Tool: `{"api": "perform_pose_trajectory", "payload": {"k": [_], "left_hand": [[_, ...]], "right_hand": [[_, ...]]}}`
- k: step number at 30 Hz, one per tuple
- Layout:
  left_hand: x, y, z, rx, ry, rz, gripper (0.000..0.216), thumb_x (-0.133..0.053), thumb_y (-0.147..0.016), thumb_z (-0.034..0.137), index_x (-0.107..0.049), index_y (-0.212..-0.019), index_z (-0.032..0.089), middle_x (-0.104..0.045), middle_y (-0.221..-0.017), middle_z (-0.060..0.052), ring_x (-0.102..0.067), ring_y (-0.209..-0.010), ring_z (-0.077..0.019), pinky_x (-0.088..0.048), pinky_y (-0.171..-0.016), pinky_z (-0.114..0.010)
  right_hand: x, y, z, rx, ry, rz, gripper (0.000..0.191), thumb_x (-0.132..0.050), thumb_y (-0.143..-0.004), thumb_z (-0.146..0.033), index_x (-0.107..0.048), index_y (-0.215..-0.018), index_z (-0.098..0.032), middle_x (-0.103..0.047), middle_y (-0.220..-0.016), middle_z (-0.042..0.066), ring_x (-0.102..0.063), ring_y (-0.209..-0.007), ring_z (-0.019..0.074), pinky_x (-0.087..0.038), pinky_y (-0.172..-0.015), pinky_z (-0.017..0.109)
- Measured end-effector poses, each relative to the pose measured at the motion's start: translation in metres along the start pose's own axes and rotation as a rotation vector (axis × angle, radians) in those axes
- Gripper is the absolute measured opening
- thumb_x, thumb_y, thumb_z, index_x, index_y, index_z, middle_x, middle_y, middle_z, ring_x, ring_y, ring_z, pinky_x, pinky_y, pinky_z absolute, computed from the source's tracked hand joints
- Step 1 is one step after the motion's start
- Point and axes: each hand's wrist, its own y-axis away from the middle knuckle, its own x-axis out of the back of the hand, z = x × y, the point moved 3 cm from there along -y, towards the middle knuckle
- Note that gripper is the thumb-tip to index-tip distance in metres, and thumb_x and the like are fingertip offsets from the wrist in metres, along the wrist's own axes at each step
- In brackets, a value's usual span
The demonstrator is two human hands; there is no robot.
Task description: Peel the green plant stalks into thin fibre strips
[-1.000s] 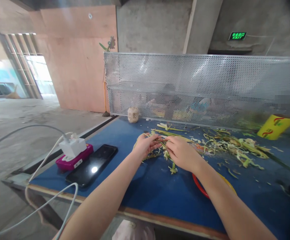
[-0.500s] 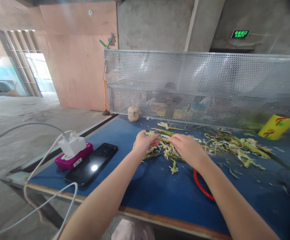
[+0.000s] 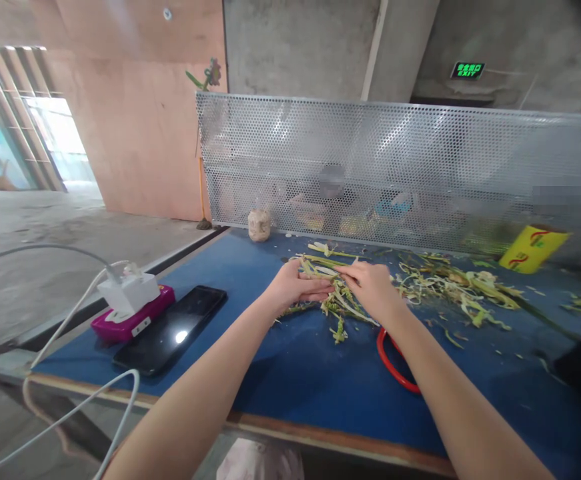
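Both my hands meet over a small heap of green and pale vegetable stalks and peelings (image 3: 337, 308) on the blue table (image 3: 300, 380). My left hand (image 3: 295, 287) is curled around a bundle of the green stalks (image 3: 315, 269). My right hand (image 3: 373, 288) pinches the same stalks at their near end, fingers pressed together. A red ring (image 3: 395, 363) lies on the table under my right forearm.
More peelings (image 3: 450, 290) spread along the back right. A black phone (image 3: 170, 329), a pink box with a white charger (image 3: 130, 303) and cables sit at the left. A perforated metal screen (image 3: 400, 173) stands behind; a small jar (image 3: 259, 225) and a yellow pack (image 3: 533, 248) stand by it.
My hands have drawn closer together around the stalks and lifted them slightly. The camera has turned a little to the right, showing more of the table's right side.
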Motion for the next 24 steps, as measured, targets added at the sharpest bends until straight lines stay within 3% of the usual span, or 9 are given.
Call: {"api": "perform_pose_trajectory", "payload": {"k": [3,7,10,12,15,18,22,24], "left_hand": [[0.005,-0.001,0.0,-0.04,0.006,0.045,0.04,-0.071,-0.059,0.012,-0.051,-0.093,0.013,-0.068,-0.079,-0.012,-0.066,-0.073,-0.0211,-0.054,-0.067,-0.03],[0.011,-0.004,0.0,-0.068,0.008,0.159,0.04,-0.072,-0.057,0.01,-0.05,-0.09,0.013,-0.067,-0.073,-0.009,-0.066,-0.064,-0.0184,-0.054,-0.062,-0.028],[0.016,-0.006,0.0,-0.085,-0.045,0.261,0.051,-0.071,-0.058,0.008,-0.046,-0.102,0.014,-0.066,-0.067,-0.006,-0.065,-0.064,-0.0188,-0.054,-0.061,-0.03],[0.02,-0.006,0.0,-0.083,-0.086,0.318,0.065,-0.069,-0.06,0.007,-0.036,-0.115,0.014,-0.065,-0.064,-0.004,-0.065,-0.063,-0.0189,-0.053,-0.06,-0.031],[0.022,-0.006,-0.001,-0.064,-0.188,0.345,0.082,-0.067,-0.061,0.006,-0.019,-0.128,0.011,-0.064,-0.064,-0.003,-0.064,-0.063,-0.0185,-0.052,-0.059,-0.032],[0.015,-0.005,-0.003,-0.067,-0.349,0.24,0.083,-0.068,-0.057,0.004,-0.024,-0.127,0.011,-0.064,-0.064,-0.003,-0.063,-0.063,-0.0189,-0.051,-0.057,-0.031],[-0.003,0.0,-0.009,0.001,-0.348,-0.071,0.085,-0.072,-0.054,0.01,-0.027,-0.125,0.014,-0.065,-0.065,-0.003,-0.063,-0.063,-0.0191,-0.051,-0.058,-0.031],[-0.008,0.002,-0.01,0.038,-0.33,-0.15,0.082,-0.073,-0.054,0.014,-0.028,-0.123,0.012,-0.065,-0.065,-0.005,-0.064,-0.062,-0.019,-0.05,-0.059,-0.031]], "right_hand": [[-0.012,0.002,-0.005,-0.134,-0.447,-0.092,0.041,-0.045,-0.078,-0.022,-0.044,-0.119,-0.025,-0.064,-0.086,0.004,-0.058,-0.077,0.0184,-0.042,-0.072,0.034],[-0.015,0.006,-0.016,-0.223,-0.613,-0.205,0.049,-0.045,-0.079,-0.03,-0.032,-0.125,-0.021,-0.065,-0.076,0.003,-0.06,-0.07,0.0184,-0.044,-0.066,0.033],[-0.008,0.008,-0.02,-0.195,-0.539,-0.268,0.056,-0.045,-0.079,-0.031,-0.023,-0.129,-0.019,-0.061,-0.062,-0.001,-0.056,-0.055,0.0166,-0.043,-0.056,0.03],[-0.001,0.008,-0.02,-0.131,-0.348,-0.246,0.055,-0.046,-0.079,-0.027,-0.024,-0.129,-0.02,-0.06,-0.063,-0.001,-0.055,-0.054,0.0162,-0.042,-0.054,0.029],[0.008,0.008,-0.021,0.031,0.04,-0.211,0.029,-0.044,-0.081,-0.021,-0.049,-0.109,-0.022,-0.063,-0.078,0.003,-0.057,-0.066,0.0181,-0.04,-0.058,0.029],[0.013,0.007,-0.025,0.28,0.246,-0.172,0.018,-0.041,-0.083,-0.019,-0.059,-0.082,-0.019,-0.063,-0.082,0.004,-0.055,-0.076,0.0186,-0.038,-0.066,0.03],[0.022,0.006,-0.027,0.434,0.373,-0.006,0.018,-0.044,-0.084,-0.022,-0.061,-0.08,-0.018,-0.063,-0.077,0.004,-0.051,-0.077,0.0192,-0.033,-0.069,0.031],[0.026,0.005,-0.027,0.457,0.393,0.053,0.02,-0.042,-0.085,-0.023,-0.061,-0.082,-0.018,-0.064,-0.078,0.005,-0.049,-0.078,0.0189,-0.031,-0.07,0.031]]}}
